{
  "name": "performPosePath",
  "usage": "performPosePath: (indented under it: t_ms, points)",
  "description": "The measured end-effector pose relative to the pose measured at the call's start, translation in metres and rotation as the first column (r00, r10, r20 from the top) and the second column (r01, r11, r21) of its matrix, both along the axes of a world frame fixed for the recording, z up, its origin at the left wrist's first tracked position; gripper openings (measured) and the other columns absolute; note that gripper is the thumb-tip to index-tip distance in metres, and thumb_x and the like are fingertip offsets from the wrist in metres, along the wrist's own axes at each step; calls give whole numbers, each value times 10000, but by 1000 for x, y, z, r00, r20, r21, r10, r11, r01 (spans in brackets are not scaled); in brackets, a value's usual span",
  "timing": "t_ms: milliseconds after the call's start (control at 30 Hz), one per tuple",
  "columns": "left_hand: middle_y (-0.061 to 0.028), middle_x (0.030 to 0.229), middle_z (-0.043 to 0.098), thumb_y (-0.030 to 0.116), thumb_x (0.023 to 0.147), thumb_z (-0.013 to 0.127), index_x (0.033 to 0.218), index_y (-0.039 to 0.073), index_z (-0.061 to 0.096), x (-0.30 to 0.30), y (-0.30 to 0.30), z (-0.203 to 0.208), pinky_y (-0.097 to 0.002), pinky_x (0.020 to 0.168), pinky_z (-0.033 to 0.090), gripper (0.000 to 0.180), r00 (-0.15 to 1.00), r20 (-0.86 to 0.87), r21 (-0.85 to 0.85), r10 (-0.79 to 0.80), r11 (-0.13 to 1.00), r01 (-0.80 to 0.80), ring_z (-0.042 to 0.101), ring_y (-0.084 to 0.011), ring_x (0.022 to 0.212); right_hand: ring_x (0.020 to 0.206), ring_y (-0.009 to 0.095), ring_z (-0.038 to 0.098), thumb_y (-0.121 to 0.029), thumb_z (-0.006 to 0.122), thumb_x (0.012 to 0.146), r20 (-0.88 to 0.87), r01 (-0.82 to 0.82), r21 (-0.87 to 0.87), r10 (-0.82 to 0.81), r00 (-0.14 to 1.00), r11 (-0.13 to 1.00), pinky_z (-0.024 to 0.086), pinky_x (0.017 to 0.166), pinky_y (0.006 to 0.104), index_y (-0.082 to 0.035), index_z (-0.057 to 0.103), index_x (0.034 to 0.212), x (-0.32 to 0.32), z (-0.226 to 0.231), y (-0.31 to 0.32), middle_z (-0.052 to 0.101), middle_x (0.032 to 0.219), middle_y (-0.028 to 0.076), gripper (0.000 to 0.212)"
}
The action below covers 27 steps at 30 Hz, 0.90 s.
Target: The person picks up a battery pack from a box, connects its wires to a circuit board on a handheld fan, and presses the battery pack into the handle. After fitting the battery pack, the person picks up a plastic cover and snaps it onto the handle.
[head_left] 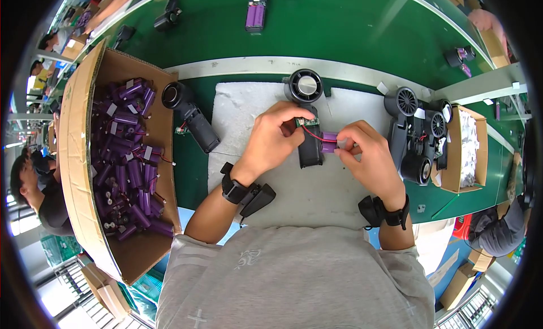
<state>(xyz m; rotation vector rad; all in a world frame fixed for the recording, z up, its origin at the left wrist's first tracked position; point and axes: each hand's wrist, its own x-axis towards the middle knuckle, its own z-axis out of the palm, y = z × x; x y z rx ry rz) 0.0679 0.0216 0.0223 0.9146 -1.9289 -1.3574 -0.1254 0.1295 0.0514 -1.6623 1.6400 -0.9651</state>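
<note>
A black handheld fan with a round silver-centred head lies on the white foam mat, its handle casing uncovered. A small green circuit board sits in the casing below the head. My left hand grips the fan around this board, index finger on the board's far edge, thumb at its near side. My right hand pinches a purple battery pack just right of the casing. Red wires curve between the board and the pack; the plug end is partly hidden by my left fingers.
An open cardboard box of purple battery packs stands at left. Another black fan lies beside it. Several black fan units are piled at right, next to a smaller cardboard box. Beyond the white rail runs a green belt with fan parts.
</note>
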Motion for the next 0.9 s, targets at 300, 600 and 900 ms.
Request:
performPosePath:
  t_ms: [300,600,900]
  points:
    - [-48,956,620,-85,728,606,1019,69,695,2,-1,-6,-238,640,477,342,998,-48,-20,-42,999,41,579,-108,703,703,268,593,29,655,811,-170,-82,-126,60,984,989,496,628,338,22,547,840,-7,-2,0,559,954,134,111]
    - [-45,946,620,-83,735,598,1017,65,693,1,-2,-4,-238,648,485,332,1000,-9,27,-5,1000,5,593,-108,716,767,277,559,22,578,870,-247,-50,-228,-8,969,972,469,664,331,3,532,936,-36,1,3,541,946,132,83]
    - [-51,939,623,-77,733,603,1006,62,693,1,-1,-1,-243,656,496,319,998,-58,24,-22,999,24,603,-125,702,746,125,578,-162,622,926,-383,793,-435,-885,266,427,467,650,276,-49,599,1191,-147,59,65,647,946,53,289]
